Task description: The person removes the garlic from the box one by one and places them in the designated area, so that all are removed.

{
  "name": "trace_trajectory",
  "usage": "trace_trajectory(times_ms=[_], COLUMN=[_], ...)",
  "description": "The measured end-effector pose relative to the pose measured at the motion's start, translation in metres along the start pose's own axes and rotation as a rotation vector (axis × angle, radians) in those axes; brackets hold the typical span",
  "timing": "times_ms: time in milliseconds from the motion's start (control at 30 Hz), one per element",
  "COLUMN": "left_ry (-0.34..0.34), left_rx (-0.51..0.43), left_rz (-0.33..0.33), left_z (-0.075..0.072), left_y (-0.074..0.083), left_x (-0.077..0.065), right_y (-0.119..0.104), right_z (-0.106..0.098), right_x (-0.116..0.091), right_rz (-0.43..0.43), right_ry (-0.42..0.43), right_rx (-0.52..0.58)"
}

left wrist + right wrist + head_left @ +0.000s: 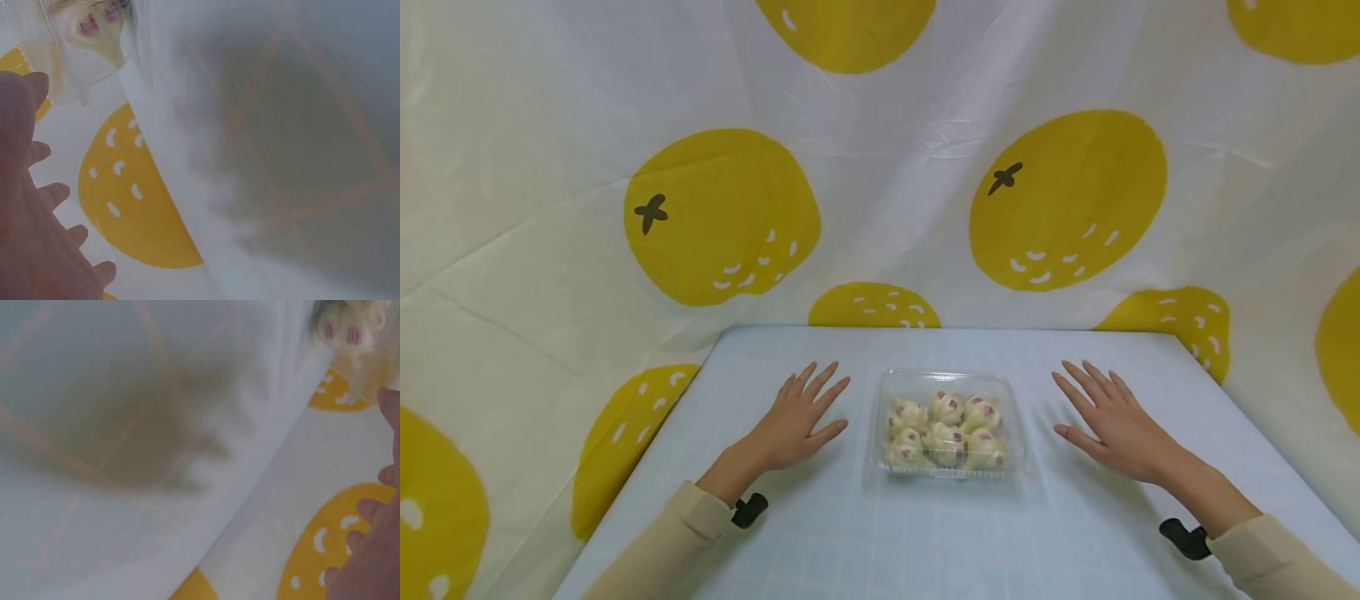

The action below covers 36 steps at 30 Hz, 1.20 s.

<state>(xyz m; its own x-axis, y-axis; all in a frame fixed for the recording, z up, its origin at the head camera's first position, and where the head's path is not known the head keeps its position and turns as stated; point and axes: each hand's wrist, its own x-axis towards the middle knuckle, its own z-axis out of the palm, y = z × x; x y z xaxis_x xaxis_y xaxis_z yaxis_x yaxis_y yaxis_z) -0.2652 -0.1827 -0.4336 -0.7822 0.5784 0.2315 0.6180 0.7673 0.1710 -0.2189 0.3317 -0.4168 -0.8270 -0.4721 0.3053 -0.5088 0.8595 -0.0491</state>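
A clear plastic clamshell box (950, 477) sits on the table between the two hands, its lid apparently down. Inside it lie several cream-coloured, purple-marked pieces (945, 444) that look like garlic bulbs or small buns; I cannot tell which. To the left of the box, my left hand (799, 425) is held palm down with fingers spread, apart from the box. On the other side my right hand (1112, 429) is spread likewise, holding nothing. Each wrist view catches part of the box's contents, the left one showing a purple-marked piece (100, 28) through the plastic.
A pale checked cloth covers the table (947, 542). Behind it and at the sides hangs a white curtain (895, 167) printed with large yellow fruits. Each wrist wears a black device, one by the left sleeve (662, 533) and one by the right sleeve (1277, 554).
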Motion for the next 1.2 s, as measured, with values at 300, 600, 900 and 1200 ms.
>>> trace_trajectory(times_ms=[300,600,900,1200], left_ry=[-0.058,-0.149,-0.226,-0.306], left_rx=[-0.145,-0.388,-0.626,-0.809], left_rz=[0.013,-0.025,-0.036,-0.093], left_z=[0.003,0.001,0.001,0.008], left_y=[0.006,0.012,0.023,0.032], left_x=[-0.002,-0.004,-0.004,-0.004], right_y=[-0.013,-0.027,-0.035,-0.039], right_z=[0.005,0.002,0.009,0.015], right_x=[-0.004,-0.002,-0.002,-0.003], right_rz=[0.029,0.129,0.114,0.104], right_ry=[-0.049,-0.158,-0.217,-0.321], right_rx=[0.199,0.435,0.553,0.664])
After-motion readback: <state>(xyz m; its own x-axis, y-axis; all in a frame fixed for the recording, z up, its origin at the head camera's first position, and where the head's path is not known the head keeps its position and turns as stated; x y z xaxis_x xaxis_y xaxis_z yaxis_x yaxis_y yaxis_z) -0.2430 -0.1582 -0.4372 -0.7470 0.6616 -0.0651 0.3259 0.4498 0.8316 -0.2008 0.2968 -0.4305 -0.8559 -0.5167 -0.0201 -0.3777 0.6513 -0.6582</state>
